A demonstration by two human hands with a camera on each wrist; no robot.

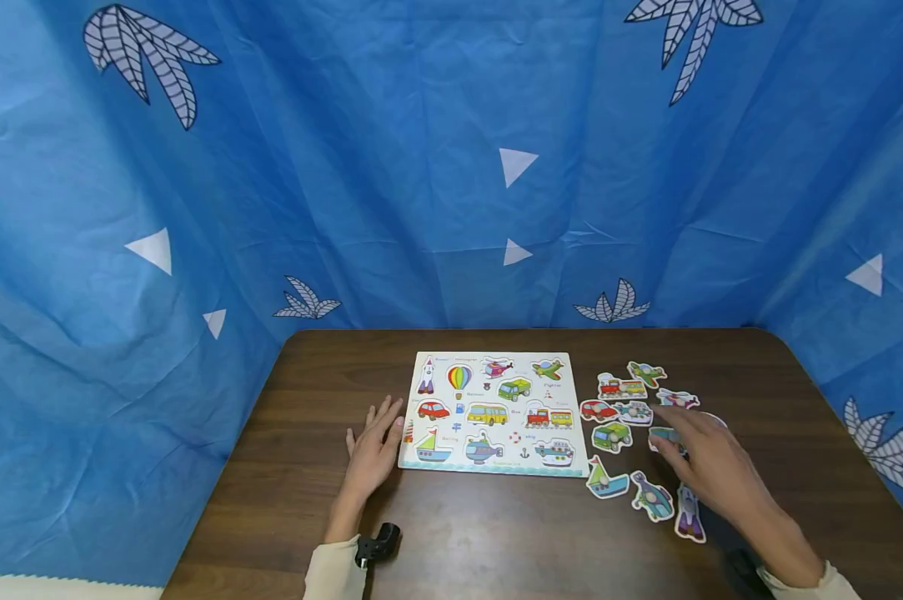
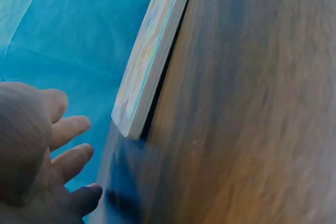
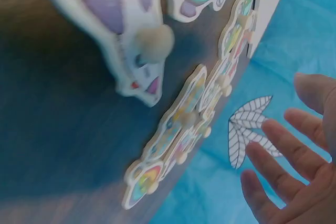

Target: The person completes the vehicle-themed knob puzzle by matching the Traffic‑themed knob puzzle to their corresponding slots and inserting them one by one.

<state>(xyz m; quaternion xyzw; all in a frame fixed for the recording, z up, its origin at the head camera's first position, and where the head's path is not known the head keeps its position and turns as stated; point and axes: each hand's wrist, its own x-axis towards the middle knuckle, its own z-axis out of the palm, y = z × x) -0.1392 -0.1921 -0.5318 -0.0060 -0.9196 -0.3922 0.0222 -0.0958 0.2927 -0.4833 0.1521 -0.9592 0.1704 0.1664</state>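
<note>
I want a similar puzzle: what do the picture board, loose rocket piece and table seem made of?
The picture board looks like wood or fibreboard, with a printed white face and bare brownish edge. The rocket piece seems wooden: its printed face bears a pale, wood-like knob. The table shows brown wood grain with a soft sheen, possibly laminate.

brown wood-grain counter [image 1: 496, 533] | white rectangular picture board [image 1: 494, 429], flat | beside it: multicoloured vehicle-shaped knobbed pieces [image 1: 611, 437], some seemingly touching
</note>
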